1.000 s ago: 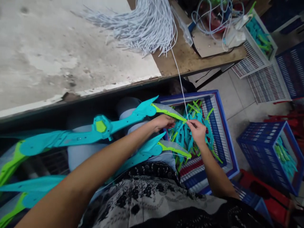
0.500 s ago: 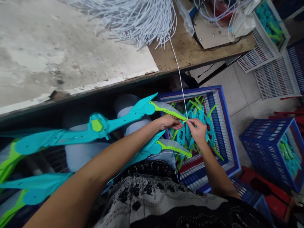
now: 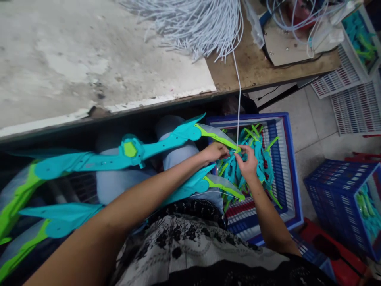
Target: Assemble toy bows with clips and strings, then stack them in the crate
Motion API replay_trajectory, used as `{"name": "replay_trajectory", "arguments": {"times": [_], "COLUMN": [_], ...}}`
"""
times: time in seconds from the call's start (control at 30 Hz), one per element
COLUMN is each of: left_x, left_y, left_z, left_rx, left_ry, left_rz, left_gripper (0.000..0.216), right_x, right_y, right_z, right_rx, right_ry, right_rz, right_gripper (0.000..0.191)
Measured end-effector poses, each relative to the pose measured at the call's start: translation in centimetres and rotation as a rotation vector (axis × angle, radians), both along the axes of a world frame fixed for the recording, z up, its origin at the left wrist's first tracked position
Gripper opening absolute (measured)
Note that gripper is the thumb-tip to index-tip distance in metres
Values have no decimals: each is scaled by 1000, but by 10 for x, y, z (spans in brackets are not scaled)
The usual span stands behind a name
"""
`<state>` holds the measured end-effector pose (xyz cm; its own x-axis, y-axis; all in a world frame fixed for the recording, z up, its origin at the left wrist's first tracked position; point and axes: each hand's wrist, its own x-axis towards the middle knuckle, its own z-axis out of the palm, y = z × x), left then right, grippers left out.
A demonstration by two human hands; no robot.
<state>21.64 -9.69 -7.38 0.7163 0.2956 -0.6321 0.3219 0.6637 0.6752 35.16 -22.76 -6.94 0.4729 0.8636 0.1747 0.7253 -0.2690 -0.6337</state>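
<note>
A teal and green toy bow [image 3: 160, 147] lies across my lap, its green tip to the right. My right hand [image 3: 248, 162] pinches that tip between thumb and fingers. A white string [image 3: 239, 95] comes down to the tip from the bundle on the table. Just left of the tip, my left hand [image 3: 216, 152] is closed on a short length of this string, which stretches between the two hands. Closer to my body lies a second toy bow [image 3: 190, 186], partly hidden under my left forearm, with a thin string along it.
A blue crate [image 3: 293, 174] full of teal and green bows stands beneath my hands. The string bundle [image 3: 202, 28] hangs over the worktable [image 3: 59, 59]. More crates with such parts [image 3: 336, 198] stand at right, near stacked white baskets [image 3: 351, 107].
My left fingers have gone from loosely spread beneath the tip to closed on the string, drawing a short length leftward. My right hand stays at the tip. The whole view has shifted slightly.
</note>
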Motion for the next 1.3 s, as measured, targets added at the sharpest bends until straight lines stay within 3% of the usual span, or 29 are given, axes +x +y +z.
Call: {"name": "replay_trajectory", "arguments": {"times": [0.13, 0.27, 0.4, 0.47, 0.6, 0.8, 0.93, 1.0, 1.07, 1.17, 1.23, 1.3], "left_x": [-40, -50, -47, -57, -109, -230, -280, -291, -295, -290, -280, -269], "left_y": [9, 6, 7, 14, 33, 50, 41, 33, 24, 9, -1, -10], "left_z": [11, 12, 15, 20, 37, 82, 115, 127, 133, 132, 127, 121], "left_rx": [165, 234, 340, 429, 506, 205, 202, 244, 263, 222, 186, 166], "left_ry": [-12, -44, -11, -14, -11, 72, 61, -8, -67, -168, -230, -229], "left_rz": [38, -45, -77, -69, -68, 258, 749, 1035, 1233, 1259, 1195, 1157], "left_gripper": [17, 15, 16, 15, 19, 37, 32, 29, 30, 30, 26, 30], "right_x": [-1, -19, -34, -33, -18, 22, 40, 47, 53, 48, 25, -19], "right_y": [9, 30, 48, 49, 32, 8, 20, 31, 42, 58, 71, 87], "right_z": [8, 17, 17, 15, 12, 10, 4, -2, -4, 8, 26, 44], "right_rx": [43, 10, -86, -98, -103, -158, -201, -226, -266, -267, -114, 91], "right_ry": [45, 64, 9, 38, 131, 151, 95, 84, 100, -17, -219, -374], "right_rz": [-4, 117, 162, 141, -2, -110, -95, -99, -107, -72, -22, 117], "right_gripper": [25, 49, 33, 30, 51, 67, 71, 72, 73, 66, 55, 40]}}
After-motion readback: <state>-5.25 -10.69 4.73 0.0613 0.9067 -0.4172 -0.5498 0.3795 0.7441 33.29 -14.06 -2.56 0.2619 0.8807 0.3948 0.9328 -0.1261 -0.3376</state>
